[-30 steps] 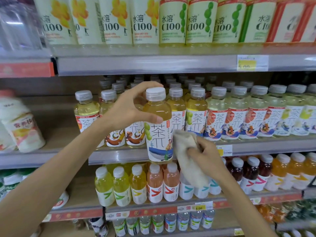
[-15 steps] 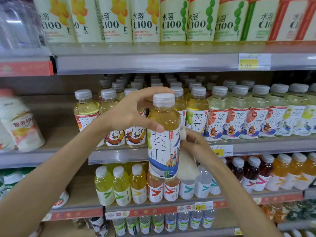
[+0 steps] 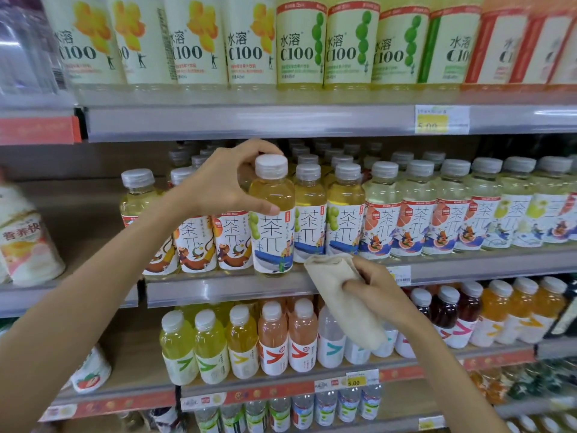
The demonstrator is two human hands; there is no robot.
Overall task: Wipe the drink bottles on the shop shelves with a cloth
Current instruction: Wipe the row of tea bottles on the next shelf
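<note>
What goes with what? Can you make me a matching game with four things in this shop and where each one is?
Things
1. cloth
2. tea bottle
3. C100 bottles
4. pink bottles with a red V

Places
A. on the top shelf
B. on the third shelf down
C. bunched in the right hand
D. gripped near its cap by the left hand

Pairs: 1-C, 2-D, 3-A, 4-B
</note>
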